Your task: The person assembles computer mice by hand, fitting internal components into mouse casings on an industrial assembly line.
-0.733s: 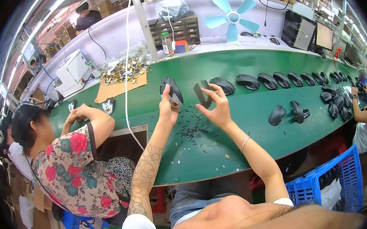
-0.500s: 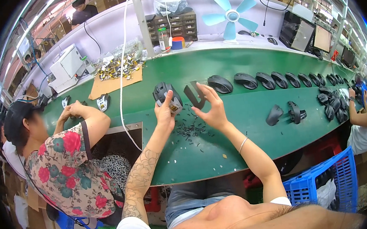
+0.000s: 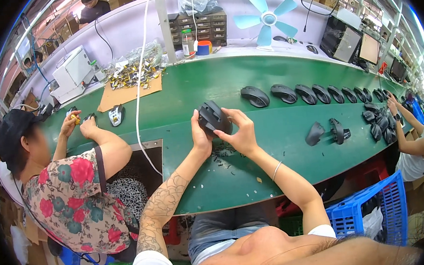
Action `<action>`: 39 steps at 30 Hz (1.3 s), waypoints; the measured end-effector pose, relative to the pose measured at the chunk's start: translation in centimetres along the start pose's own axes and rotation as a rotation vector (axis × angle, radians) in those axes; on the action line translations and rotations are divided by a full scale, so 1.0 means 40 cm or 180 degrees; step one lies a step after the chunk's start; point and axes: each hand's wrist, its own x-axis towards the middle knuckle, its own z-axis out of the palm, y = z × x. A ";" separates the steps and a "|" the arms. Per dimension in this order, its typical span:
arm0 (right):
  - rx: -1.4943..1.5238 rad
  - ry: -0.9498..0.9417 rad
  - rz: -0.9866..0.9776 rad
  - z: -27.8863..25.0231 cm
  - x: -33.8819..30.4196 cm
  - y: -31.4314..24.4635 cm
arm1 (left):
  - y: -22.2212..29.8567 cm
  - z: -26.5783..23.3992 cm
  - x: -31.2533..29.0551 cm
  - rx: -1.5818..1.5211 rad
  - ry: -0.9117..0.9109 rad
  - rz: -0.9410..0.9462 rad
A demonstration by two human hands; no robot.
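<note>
A black computer mouse [image 3: 212, 116] is held up over the green bench between my two hands. My left hand [image 3: 202, 137] wraps its left side. On the other side my right hand [image 3: 241, 131] pinches it, thumb on the near edge and fingers along the right. A dark shell covers the mouse's top; its underside is hidden. Beneath the hands lie many small black pieces [image 3: 224, 153], partly covered by them. To the right sit a loose dark shell [image 3: 314, 134] and another black mouse part [image 3: 339, 131].
A row of black mice [image 3: 284, 94] runs along the bench to the right, ending near a pile of mice [image 3: 378, 123]. A white cable [image 3: 139, 108] hangs left of my hands. Co-workers sit on both sides. Small metallic parts [image 3: 135, 77] lie on cardboard; a fan [image 3: 268, 18] stands behind.
My right hand has brought the curved black cover leftward onto the mouse, and both hands now grip it. The mouse has moved slightly right. The co-worker on the right has reached farther up the bench.
</note>
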 end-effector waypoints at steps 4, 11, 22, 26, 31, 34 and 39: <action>-0.0287 -0.0011 -0.0100 0.000 0.009 -0.007 | -0.004 0.004 -0.002 0.0174 0.0058 0.0257; -0.0857 -0.0272 -0.0456 -0.002 0.028 -0.006 | 0.014 -0.008 0.002 0.0562 0.0091 0.0533; 0.2723 -0.0757 0.2467 -0.026 0.026 0.099 | 0.052 0.022 0.008 0.0107 -0.0389 0.0680; 0.2700 -0.0648 0.2489 -0.029 0.020 0.104 | 0.052 0.017 0.011 0.0037 -0.0519 0.0492; 0.2342 -0.0662 0.2478 -0.028 0.026 0.094 | 0.067 0.023 0.003 -0.0071 -0.0265 0.0260; 0.2137 -0.0716 0.2443 -0.021 0.032 0.097 | 0.074 0.002 0.015 -0.0368 0.0177 -0.0058; 0.2034 -0.0853 0.2276 -0.016 0.031 0.083 | 0.066 -0.050 0.046 -0.0375 0.0477 -0.0276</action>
